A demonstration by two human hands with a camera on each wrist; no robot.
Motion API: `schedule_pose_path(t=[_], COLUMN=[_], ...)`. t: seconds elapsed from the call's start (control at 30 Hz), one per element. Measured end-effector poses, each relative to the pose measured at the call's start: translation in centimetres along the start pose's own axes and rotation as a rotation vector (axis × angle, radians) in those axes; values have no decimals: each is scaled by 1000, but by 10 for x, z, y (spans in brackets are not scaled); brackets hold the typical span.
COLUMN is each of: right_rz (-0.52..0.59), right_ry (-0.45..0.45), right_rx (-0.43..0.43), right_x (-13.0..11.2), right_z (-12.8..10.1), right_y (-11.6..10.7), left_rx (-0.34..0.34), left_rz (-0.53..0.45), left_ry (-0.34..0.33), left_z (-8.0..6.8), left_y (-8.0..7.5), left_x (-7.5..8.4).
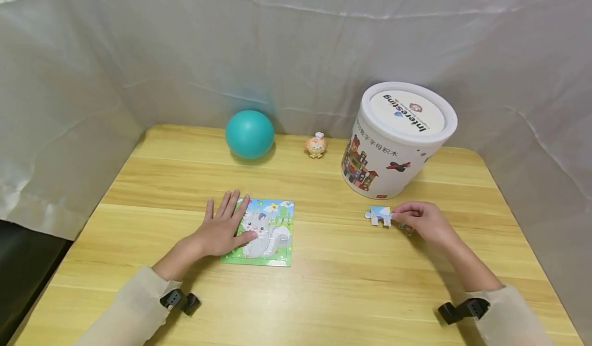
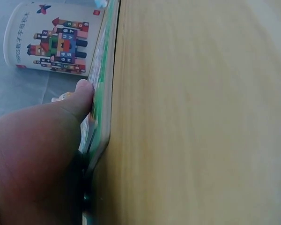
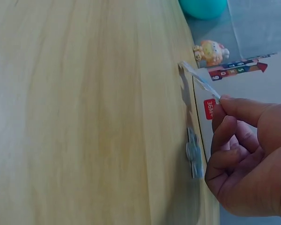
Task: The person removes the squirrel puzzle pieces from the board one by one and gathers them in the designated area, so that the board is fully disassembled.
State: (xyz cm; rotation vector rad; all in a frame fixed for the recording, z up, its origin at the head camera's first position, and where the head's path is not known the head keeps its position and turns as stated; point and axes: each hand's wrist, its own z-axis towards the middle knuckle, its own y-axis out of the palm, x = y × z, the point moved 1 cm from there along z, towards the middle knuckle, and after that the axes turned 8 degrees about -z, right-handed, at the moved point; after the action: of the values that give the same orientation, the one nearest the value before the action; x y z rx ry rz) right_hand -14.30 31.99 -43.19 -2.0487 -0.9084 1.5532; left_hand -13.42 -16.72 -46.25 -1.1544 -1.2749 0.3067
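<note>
Smooth wooden table [image 1: 324, 284], glossy cardboard tub [image 1: 393, 161]

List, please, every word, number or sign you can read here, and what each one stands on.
"Interesting": on the tub lid, upside down to the head view.
"36M+": red mark on the tub wall.
Digits and letters on the printed blocks on the tub: too small.
Chinese line and small lid print: not legible.
Puzzle board: no text.
</note>
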Motion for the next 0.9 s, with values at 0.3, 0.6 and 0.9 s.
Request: schedule_pose_path(t=[0.3, 0.6, 0.9], right_rz=[-60, -124, -97], right_ry=[-9, -49, -84], right_rx=[40, 81, 58], right_x=[5, 5, -14], right_z=[0, -1, -2], right_y=[2, 1, 13], left_rx=[-21, -15, 15], left_rz=[16, 26, 22], left_ry=[-15, -35, -20], left_z=[4, 2, 3], left_y=[6, -4, -6], left_x=[-8, 3, 1])
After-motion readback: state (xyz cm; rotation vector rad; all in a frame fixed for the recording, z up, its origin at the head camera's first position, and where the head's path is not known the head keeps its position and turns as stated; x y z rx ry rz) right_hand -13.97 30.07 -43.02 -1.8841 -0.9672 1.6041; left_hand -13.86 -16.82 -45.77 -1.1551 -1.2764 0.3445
